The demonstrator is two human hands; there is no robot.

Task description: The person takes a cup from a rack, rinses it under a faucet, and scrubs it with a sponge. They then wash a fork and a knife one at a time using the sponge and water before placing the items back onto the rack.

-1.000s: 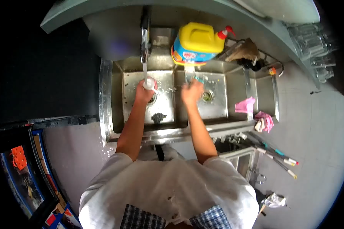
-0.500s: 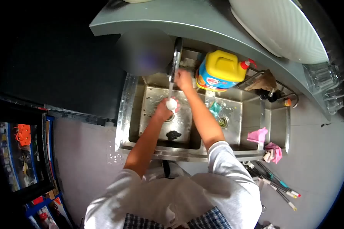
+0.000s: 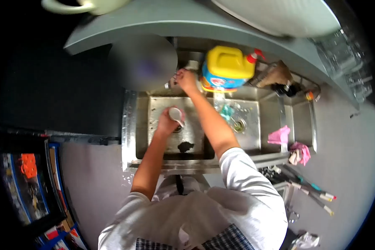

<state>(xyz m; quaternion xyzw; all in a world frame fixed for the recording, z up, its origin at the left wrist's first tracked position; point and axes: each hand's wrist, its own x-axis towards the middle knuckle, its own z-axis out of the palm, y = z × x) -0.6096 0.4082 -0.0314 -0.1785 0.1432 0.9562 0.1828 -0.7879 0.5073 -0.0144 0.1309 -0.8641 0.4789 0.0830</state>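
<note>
My left hand (image 3: 167,122) is wrapped round a small white cup (image 3: 175,113) with a handle, held over the left sink basin (image 3: 154,141). Behind the basin, my right hand (image 3: 186,79) has its fingers closed at the faucet (image 3: 171,83); whether they grip it is hidden. No water stream shows beneath the faucet. A dark wet clump (image 3: 186,146) lies on the basin floor, nearer to me than the cup.
A yellow and blue jug (image 3: 226,68) with a red pump stands behind the sink. The right basin holds a teal item (image 3: 227,112). Pink cloths (image 3: 279,135) hang at the right. A grey shelf (image 3: 171,26) crosses above, carrying a large white dish (image 3: 283,16).
The water stream from the faucet has stopped. The cup is now tilted differently, its opening more visible. The view has shifted, and my right hand is still at the faucet.
</note>
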